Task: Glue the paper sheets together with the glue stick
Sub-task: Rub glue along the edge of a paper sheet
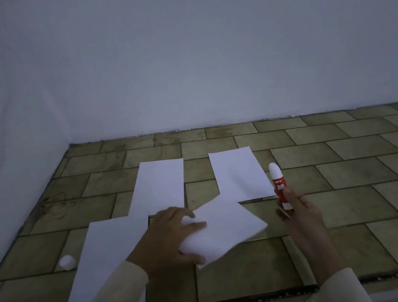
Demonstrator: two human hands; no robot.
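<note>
Glue stick (278,185) upright, tip up, pinched by right hand (302,217); left hand (165,240) grips sheet (231,227).

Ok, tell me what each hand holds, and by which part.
Left hand grips the paper sheet by its left edge; right hand pinches the glue stick by its lower end.

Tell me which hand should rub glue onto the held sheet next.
Right. The right hand already grips the glue stick, tip up, just beside the sheet. The left hand is occupied gripping that sheet by its near-left edge, so it should steady it.
</note>
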